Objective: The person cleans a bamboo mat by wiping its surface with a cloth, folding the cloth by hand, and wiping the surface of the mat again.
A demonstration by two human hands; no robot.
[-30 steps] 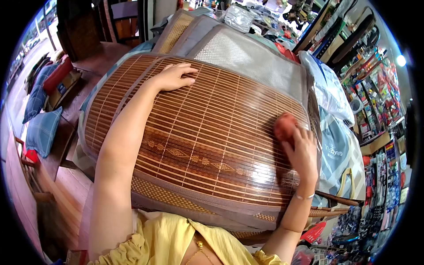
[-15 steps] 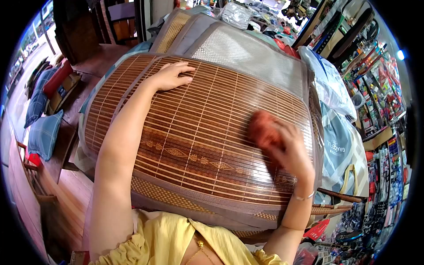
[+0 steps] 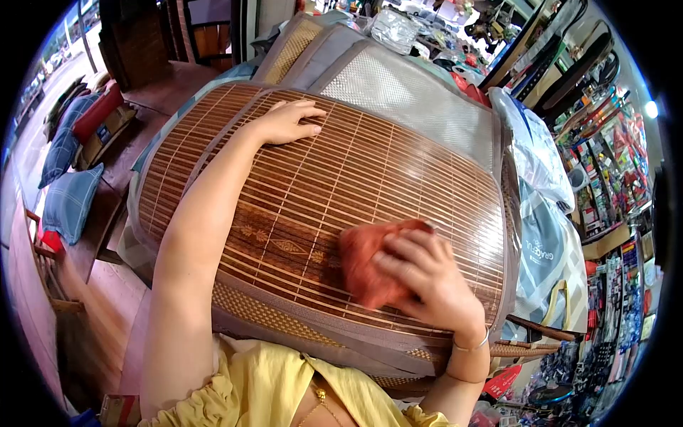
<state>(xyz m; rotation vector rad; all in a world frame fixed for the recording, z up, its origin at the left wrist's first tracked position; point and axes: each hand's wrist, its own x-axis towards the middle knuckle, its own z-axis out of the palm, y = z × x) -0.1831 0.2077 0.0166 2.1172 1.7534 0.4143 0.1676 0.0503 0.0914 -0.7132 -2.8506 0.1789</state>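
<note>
A brown slatted bamboo mat (image 3: pixel 341 181) with a grey fabric border lies on top of a stack of mats in front of me. My left hand (image 3: pixel 288 122) rests on its far left part, palm down with the fingers stretched out. In my right hand (image 3: pixel 423 274) is a reddish-orange cloth (image 3: pixel 370 267), bunched under the fingers and pressed against the near middle of the mat. The cloth covers part of a dark band with a floral diamond pattern (image 3: pixel 284 245). A thin bracelet (image 3: pixel 472 341) circles my right wrist.
Behind the bamboo mat lie a silvery woven mat (image 3: pixel 405 89) and other folded mats. Plastic-wrapped packages (image 3: pixel 537 242) stand along the right side, with crowded goods shelves (image 3: pixel 612 178) beyond. At left, blue cushions (image 3: pixel 71 203) lie by a wooden bench.
My right hand has moved the cloth left and nearer to me across the mat. The left hand stays in place on the mat. The view has shifted slightly.
</note>
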